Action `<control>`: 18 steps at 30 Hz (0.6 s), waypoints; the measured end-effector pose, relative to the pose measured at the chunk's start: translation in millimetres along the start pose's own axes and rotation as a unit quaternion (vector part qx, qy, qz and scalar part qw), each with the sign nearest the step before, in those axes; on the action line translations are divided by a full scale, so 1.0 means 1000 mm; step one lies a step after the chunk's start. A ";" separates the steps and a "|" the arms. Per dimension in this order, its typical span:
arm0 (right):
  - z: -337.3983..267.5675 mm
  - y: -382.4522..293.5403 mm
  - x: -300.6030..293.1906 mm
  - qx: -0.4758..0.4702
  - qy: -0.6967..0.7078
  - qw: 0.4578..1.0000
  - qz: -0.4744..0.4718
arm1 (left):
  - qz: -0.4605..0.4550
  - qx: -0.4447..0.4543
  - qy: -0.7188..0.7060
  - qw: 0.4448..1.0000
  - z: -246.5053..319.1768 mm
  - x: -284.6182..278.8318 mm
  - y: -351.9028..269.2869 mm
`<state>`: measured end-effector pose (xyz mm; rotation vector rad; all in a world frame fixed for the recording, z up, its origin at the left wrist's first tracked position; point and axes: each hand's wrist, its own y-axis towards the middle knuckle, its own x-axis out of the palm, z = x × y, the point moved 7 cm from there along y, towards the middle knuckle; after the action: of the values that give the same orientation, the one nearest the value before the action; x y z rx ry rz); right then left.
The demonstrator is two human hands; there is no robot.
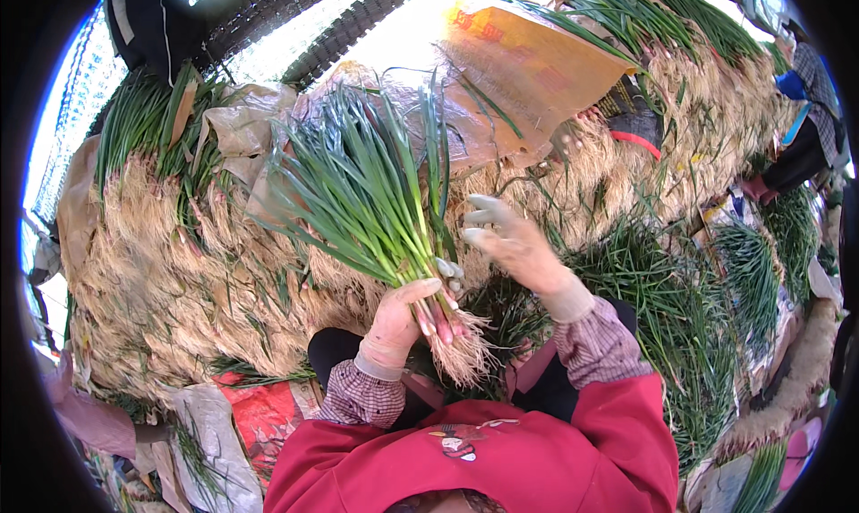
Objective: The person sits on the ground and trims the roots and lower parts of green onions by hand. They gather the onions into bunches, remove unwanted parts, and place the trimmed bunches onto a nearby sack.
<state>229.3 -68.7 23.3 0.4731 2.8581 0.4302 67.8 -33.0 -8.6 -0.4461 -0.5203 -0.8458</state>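
My left hand (396, 318) is closed round the lower stems of a bunch of leafy alliums, like green garlic (376, 197). Long green leaves fan up and left from my fist. Pinkish bulbs and pale stringy roots (463, 352) hang out below it on the right. Just right of the bunch, my right hand (513, 244) is raised with its fingers apart and nothing in them. Whitish glove material covers the fingertips of both hands. Behind them spreads a large heap of root-on alliums (201, 298), mostly showing straw-coloured roots.
Loose green leaves (664, 305) pile up at my right. An orange plastic sheet (530, 83) covers part of the heap at the back. A red sack (258, 412) lies at front left. Other people are near: a pink sleeve (94, 422) at left, a checked sleeve (815, 70) far right.
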 end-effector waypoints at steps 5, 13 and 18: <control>0.005 0.043 -0.025 0.073 0.084 0.994 0.006 | -0.047 0.067 -0.091 0.992 0.013 -0.001 -0.016; 0.033 0.000 -0.013 0.164 0.247 0.955 0.008 | -0.110 0.081 -0.170 0.976 0.008 -0.011 -0.025; 0.026 -0.006 0.077 0.084 0.199 0.942 -0.258 | -0.070 0.074 -0.127 0.987 0.004 -0.019 -0.025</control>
<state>162.6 -40.8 -14.8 -0.3916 3.2506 0.1986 36.7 -34.9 -12.7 -0.3853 -0.8523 -0.8819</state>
